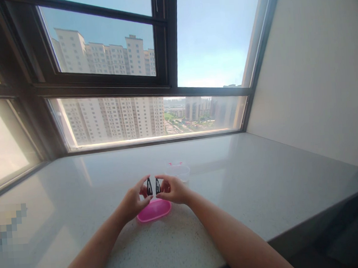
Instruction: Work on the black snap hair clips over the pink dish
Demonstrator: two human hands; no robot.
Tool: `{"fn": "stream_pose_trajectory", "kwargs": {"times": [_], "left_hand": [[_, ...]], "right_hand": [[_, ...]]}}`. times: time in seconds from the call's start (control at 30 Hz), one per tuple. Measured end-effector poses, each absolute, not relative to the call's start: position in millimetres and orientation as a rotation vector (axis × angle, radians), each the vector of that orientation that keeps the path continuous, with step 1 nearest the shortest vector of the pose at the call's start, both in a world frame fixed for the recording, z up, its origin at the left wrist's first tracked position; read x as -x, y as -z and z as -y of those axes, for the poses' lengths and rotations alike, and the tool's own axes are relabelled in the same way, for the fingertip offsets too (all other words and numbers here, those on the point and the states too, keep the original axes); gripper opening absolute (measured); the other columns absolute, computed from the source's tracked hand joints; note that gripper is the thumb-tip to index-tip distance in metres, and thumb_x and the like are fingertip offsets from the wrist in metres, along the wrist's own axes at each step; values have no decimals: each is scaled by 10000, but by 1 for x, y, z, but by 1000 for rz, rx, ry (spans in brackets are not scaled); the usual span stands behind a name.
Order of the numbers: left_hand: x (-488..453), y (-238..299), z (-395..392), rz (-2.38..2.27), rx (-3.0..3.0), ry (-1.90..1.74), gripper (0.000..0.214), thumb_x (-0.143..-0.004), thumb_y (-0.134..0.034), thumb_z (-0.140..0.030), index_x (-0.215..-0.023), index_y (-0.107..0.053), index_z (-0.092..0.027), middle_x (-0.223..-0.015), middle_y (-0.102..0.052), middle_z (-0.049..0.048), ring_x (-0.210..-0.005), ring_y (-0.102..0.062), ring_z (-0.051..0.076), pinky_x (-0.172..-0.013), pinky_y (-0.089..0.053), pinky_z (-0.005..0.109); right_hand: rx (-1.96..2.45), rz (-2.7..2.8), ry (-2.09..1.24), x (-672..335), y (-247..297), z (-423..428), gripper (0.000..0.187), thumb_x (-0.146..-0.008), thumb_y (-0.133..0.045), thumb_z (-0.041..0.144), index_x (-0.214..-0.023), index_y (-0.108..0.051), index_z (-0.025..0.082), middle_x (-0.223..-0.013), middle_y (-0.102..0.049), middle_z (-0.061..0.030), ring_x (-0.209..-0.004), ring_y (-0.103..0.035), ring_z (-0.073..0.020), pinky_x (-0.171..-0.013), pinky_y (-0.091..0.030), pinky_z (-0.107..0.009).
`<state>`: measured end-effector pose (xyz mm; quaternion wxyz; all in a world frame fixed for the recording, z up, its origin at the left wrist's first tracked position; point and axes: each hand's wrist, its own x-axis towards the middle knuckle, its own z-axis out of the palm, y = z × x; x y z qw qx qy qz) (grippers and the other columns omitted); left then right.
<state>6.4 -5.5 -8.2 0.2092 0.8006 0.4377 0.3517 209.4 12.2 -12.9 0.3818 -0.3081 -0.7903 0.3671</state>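
My left hand point(134, 200) pinches a black hair clip point(149, 186) upright between thumb and forefinger. My right hand point(172, 189) pinches a second black hair clip point(157, 186) the same way, so the two clips stand side by side, almost touching. Both hands hover just above a pink oval lid point(155, 210) lying on the pale stone counter point(245, 186). Behind the right hand stands a small clear plastic container point(179, 170) with a pink mark at its rim.
The counter runs under a wide dark-framed window point(166, 82) showing high-rise buildings. A beige wall point(314, 73) closes the right side. The counter's front edge point(323, 212) drops off at the right. A blurred patch point(7, 227) covers the left.
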Motion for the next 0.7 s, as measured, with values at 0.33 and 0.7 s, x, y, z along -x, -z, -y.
{"fn": "stream_pose_trajectory", "kwargs": {"times": [0.33, 0.7], "left_hand": [[-7, 5, 8, -1220, -2262, -979, 639, -723, -551, -192, -1326, -354, -125, -748, -613, -4, -690, -582, 147, -750, -459, 312], [-8, 5, 10, -1193, -2182, -950, 675, -727, -558, -205, -1354, -324, -112, -677, -595, -30, -643, -571, 136, -704, -464, 286]], "right_hand": [[795, 2015, -959, -210, 13, -13, 643, -687, -703, 256, -1267, -441, 168, -695, -574, 17, -550, -496, -82, -516, -396, -196], [826, 2034, -847, -209, 16, -16, 688, -642, -687, 142, -1280, -435, 191, -668, -541, 47, -538, -473, -74, -521, -395, -194]]}}
